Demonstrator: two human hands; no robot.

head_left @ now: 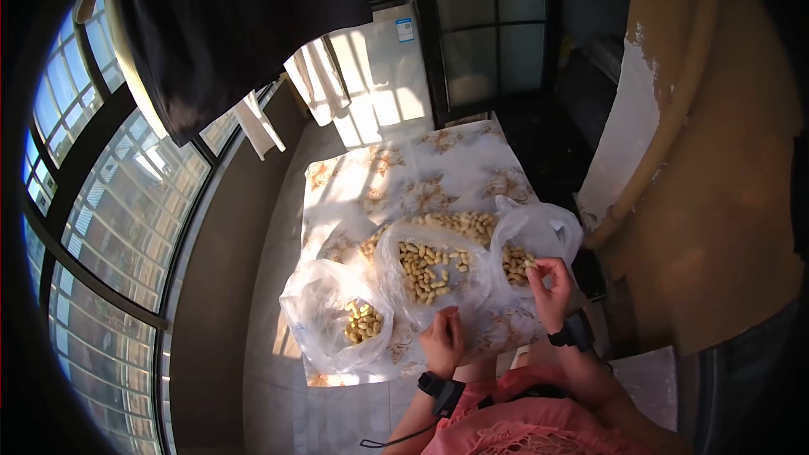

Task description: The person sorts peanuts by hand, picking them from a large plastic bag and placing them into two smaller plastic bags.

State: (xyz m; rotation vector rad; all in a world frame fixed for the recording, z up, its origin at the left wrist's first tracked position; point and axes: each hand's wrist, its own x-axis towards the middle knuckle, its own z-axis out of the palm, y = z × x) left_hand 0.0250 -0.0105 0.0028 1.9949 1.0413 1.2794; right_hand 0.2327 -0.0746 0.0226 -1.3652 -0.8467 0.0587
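Over the right plastic bag (548, 229), my right hand (551, 293) is closed in a pinch, with what looks like a peanut (530, 264) at its fingertips. Unshelled peanuts (514, 268) lie in that bag just beneath the fingers. My left hand (442, 343) is closed at the near edge of the middle plastic bag (468, 293); whatever its curled fingers hold is hidden. Loose peanuts (421, 270) spread inside the middle bag. To the left, another clear bag (313, 313) holds a smaller heap of peanuts (362, 323).
A flowered cloth covers the table (354, 194). More peanuts (459, 224) lie behind the middle bag. Dark clothing (227, 25) hangs at upper left, before the barred windows (135, 194). A brown board (708, 202) stands at right, and a white appliance (383, 76) at the back.
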